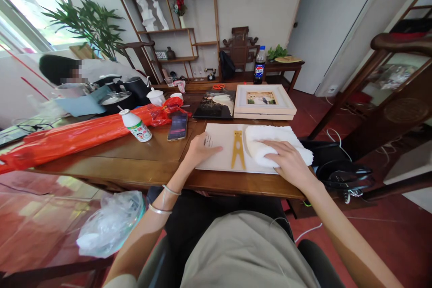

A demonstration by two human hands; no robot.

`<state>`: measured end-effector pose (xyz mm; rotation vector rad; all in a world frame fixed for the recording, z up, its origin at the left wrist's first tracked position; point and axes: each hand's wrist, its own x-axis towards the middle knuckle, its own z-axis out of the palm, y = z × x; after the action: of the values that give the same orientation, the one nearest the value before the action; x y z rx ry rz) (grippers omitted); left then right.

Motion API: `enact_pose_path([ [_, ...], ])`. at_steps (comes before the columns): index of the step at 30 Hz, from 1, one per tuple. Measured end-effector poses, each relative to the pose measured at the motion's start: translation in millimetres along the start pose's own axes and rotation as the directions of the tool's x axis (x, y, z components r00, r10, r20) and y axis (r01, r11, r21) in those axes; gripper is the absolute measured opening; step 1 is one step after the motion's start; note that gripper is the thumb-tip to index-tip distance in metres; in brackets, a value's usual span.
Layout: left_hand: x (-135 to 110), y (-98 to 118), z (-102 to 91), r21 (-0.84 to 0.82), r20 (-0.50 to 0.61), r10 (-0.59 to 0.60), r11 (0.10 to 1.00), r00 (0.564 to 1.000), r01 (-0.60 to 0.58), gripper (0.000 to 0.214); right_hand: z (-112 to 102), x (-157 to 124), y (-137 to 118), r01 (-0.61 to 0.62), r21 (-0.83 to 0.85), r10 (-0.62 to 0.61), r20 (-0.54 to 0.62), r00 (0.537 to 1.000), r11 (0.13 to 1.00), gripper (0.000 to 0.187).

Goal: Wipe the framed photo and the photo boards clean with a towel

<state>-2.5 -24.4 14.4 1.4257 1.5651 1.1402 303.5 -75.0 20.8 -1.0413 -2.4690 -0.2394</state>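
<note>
A white flat board (221,155) lies on the wooden table (135,162) in front of me, with a yellow stand piece (238,148) on its middle. My left hand (200,147) rests flat on the board's left part, fingers stretched out. My right hand (286,159) presses down on a folded white cloth (270,141) that covers the board's right end, fingers lying over it.
Beyond the board sit a white picture frame (265,100) and a dark photo print (216,104). A phone (177,127), a white bottle (137,125) and a long red plastic bag (74,137) lie to the left. A person sits at the far left. A black bag (337,166) stands to the right.
</note>
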Motion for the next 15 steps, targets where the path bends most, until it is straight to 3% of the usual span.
enact_pose_path([
  [4, -2.8, -1.6, 3.8, 0.211, -0.035, 0.124, 0.971, 0.992, -0.114, 0.050, 2.9, 0.5, 2.3, -0.008, 0.001, 0.008, -0.010, 1.000, 1.000, 0.044],
  [11, -1.5, -9.5, 4.3, 0.183, 0.024, 0.248, 0.951, 0.969, -0.248, 0.039, 3.4, 2.6, 2.1, -0.014, 0.005, 0.015, -0.016, 1.000, 1.000, 0.042],
  [15, 1.1, -10.7, 3.4, 0.085, 0.164, 0.373, 0.917, 0.913, -0.389, 0.035, 3.2, 1.7, 0.4, -0.018, 0.000, 0.018, -0.006, 1.000, 1.000, 0.043],
])
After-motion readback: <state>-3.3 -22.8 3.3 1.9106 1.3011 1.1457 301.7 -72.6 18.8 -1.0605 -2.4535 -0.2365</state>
